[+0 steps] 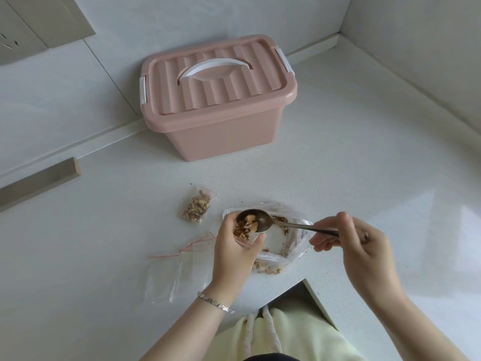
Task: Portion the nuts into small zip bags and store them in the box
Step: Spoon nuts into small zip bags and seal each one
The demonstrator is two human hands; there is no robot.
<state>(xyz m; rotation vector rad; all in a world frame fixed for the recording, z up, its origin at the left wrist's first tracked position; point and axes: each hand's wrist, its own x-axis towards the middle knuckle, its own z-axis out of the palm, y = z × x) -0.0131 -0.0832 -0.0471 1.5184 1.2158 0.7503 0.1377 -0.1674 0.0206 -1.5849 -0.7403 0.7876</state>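
Now | spoon (pixel 263 222) lies left-right, bowl leftward | right hand (pixel 346 235) pinches handle | left hand (pixel 238 246) grips small bag (pixel 240 231)

Bare forearms; silver link bracelet (pixel 216 304) on left wrist; pale yellow-green garment (pixel 299 334).

Single head-worn view, steeply down and forward onto white counter (pixel 338 178), close

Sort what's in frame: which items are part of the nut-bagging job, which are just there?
Job:
- left hand holding small zip bag being filled
- right hand with spoon of nuts
- large nut bag
- filled zip bag
- empty zip bags
- pink box, lid on

Just there:
- wall socket
- wooden strip
- bracelet
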